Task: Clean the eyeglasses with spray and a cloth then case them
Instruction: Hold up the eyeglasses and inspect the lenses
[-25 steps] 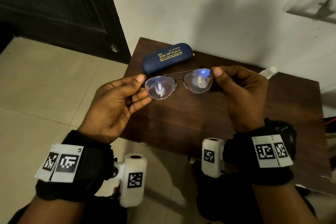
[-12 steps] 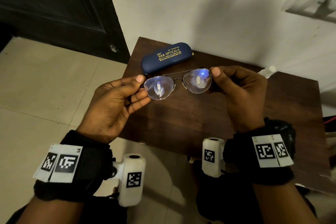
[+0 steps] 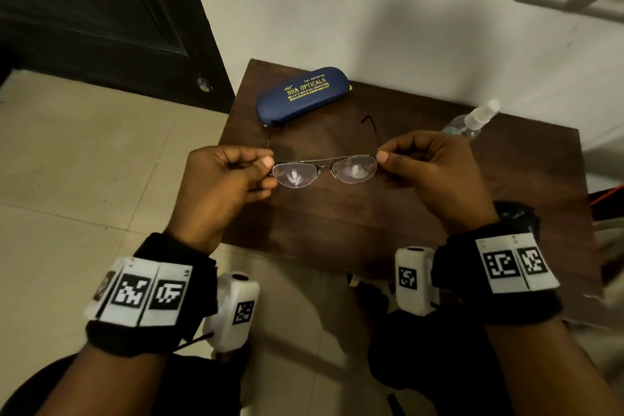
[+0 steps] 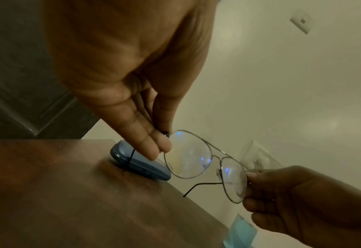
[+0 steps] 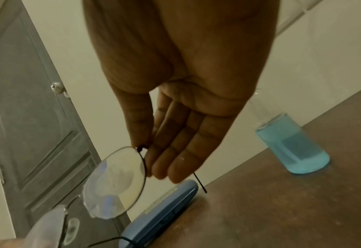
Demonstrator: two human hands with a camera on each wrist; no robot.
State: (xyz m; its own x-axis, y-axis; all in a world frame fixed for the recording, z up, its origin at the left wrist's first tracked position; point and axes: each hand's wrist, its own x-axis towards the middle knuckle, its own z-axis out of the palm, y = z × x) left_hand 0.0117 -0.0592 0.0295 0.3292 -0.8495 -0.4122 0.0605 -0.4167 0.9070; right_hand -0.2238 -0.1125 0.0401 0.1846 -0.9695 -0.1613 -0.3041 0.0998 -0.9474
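Note:
Thin metal-framed eyeglasses [image 3: 324, 172] hang above the dark wooden table [image 3: 337, 230], temples unfolded and pointing away from me. My left hand [image 3: 233, 176] pinches the frame's left corner between thumb and fingers. My right hand [image 3: 422, 169] pinches the right corner the same way. The lenses [image 4: 188, 156] show smudges and reflections. A blue closed case [image 3: 302, 96] with gold lettering lies at the table's back. A clear spray bottle [image 3: 472, 121] with blue liquid [image 5: 292, 144] stands at the back right. No cloth is in view.
The small table stands against a white wall [image 3: 371, 10]. A dark door [image 3: 84, 17] is at the left, over pale floor tiles [image 3: 84, 162]. The table's front edge is close to my wrists.
Both hands have lowered and tilted the glasses flatter, and the temples now stand unfolded toward the case. The left hand's grip shifted from an open-fingered hold to a tighter pinch.

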